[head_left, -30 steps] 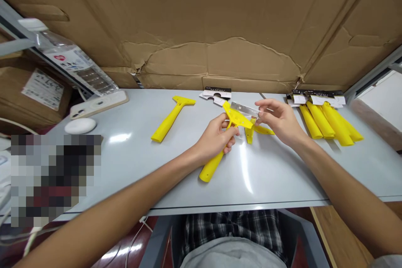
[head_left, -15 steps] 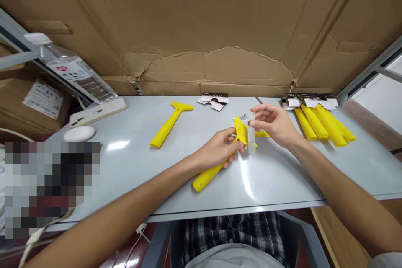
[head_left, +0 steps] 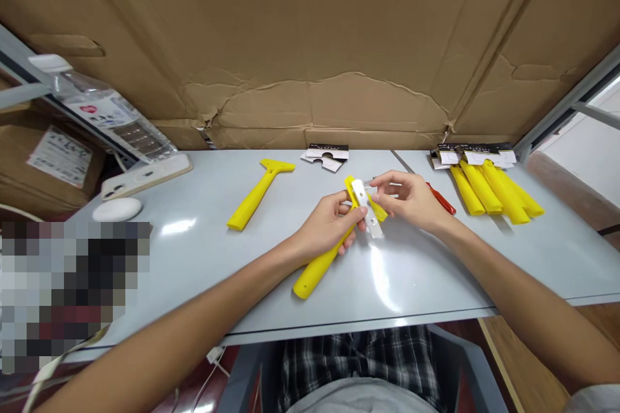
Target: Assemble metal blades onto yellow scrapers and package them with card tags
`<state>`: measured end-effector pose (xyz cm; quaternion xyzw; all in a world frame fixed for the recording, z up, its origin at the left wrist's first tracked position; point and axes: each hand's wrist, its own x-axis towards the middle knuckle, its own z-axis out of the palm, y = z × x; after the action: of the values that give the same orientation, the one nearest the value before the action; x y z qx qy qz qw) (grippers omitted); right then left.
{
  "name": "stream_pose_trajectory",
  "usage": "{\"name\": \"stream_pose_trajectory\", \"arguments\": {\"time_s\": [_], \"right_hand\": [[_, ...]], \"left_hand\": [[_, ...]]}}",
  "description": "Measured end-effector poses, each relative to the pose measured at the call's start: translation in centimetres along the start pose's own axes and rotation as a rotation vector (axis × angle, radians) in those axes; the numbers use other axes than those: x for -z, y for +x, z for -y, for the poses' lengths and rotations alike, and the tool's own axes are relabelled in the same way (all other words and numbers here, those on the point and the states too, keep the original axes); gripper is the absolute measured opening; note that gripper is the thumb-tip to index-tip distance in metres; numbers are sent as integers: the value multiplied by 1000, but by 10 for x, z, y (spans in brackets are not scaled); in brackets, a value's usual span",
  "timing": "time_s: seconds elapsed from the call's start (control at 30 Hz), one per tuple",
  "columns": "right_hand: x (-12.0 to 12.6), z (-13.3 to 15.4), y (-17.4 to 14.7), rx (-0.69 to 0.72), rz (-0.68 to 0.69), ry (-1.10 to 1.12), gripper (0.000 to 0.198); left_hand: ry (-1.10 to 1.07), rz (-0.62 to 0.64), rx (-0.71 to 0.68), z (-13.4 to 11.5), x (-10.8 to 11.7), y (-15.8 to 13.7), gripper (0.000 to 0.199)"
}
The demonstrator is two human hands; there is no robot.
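Note:
My left hand [head_left: 328,224] is closed around the neck of a yellow scraper [head_left: 317,274], whose handle slants toward the table's front edge. A silvery metal plate [head_left: 367,208] with holes lies against the scraper's head, and my left thumb presses on its edge. The fingers of my right hand [head_left: 405,199] are bent together at the right side of the head. Something small, clear or shiny, shows at its fingertips, but I cannot make out what it is. Just behind my right hand lies a screwdriver [head_left: 442,199] with a red handle, partly hidden by the hand.
Another yellow scraper [head_left: 252,200] lies at left. Several carded yellow scrapers [head_left: 506,193] lie at right. Black-and-white cards [head_left: 327,156] sit at the back by the cardboard [head_left: 310,26]. A white mouse [head_left: 117,209], a power strip [head_left: 148,175] and a bottle [head_left: 113,113] stand left.
The strip my right hand held upright beside the scraper's head is now a plate lying against it under my left thumb. My right hand has shifted left, uncovering the screwdriver's red handle.

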<state>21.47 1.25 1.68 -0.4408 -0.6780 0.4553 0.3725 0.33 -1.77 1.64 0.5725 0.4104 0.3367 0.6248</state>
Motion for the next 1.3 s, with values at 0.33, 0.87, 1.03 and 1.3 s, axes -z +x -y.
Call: {"name": "stream_pose_trajectory", "arguments": {"time_s": [0.33, 0.87, 1.03, 1.3], "right_hand": [[-4, 5, -4, -164, 342, 25, 68], [4, -1, 1, -158, 40, 253, 59], [3, -3, 1, -157, 64, 258, 59], [-3, -1, 0, -135, 109, 196, 54]], "left_hand": [[-97, -210, -73, -2, 1, 1, 47], [-39, -211, -55, -1, 4, 4, 31], [-57, -198, -76, -3, 4, 3, 35], [-32, -189, -63, -1, 5, 3, 42]]}}
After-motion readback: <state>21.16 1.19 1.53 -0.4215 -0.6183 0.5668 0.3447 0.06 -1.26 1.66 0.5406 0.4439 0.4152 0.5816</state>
